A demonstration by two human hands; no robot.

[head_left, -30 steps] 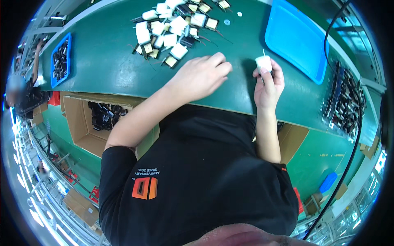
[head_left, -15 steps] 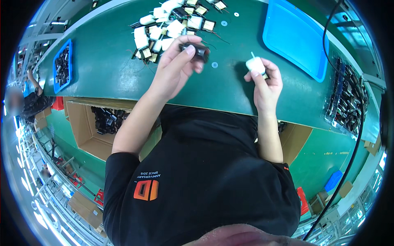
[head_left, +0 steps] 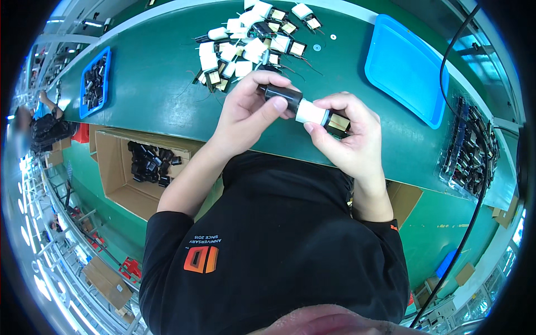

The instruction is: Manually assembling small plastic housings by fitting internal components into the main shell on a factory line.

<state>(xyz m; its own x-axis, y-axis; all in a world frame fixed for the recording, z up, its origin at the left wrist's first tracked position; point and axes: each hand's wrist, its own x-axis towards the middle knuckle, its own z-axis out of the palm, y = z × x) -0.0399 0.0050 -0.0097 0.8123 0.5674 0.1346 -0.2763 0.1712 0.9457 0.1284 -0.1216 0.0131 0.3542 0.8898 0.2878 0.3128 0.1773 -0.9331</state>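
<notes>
My left hand (head_left: pixel 243 116) is closed around a black cylindrical housing (head_left: pixel 286 96), thumb on its near side. Between thumb and fingers, my right hand (head_left: pixel 357 133) grips a white plastic part (head_left: pixel 311 113) with a black-and-gold coil end (head_left: pixel 338 124). The open end of the housing meets the white part in line; how deep one sits in the other I cannot tell. Beyond my hands lies a heap of similar white parts (head_left: pixel 254 49) with gold-faced ends and thin wires.
A blue tray (head_left: pixel 385 72) lies at right, with a rack of dark parts (head_left: pixel 472 151) past it. At left stands a blue bin (head_left: pixel 84 92) of black pieces. Below the green table (head_left: pixel 151 92) is a cardboard box (head_left: pixel 120 190) holding black parts. A black cable (head_left: pixel 484 190) hangs at right.
My hands have come together from apart. The white part moved left to the mouth of the black housing, which moved slightly right and nearer me.
</notes>
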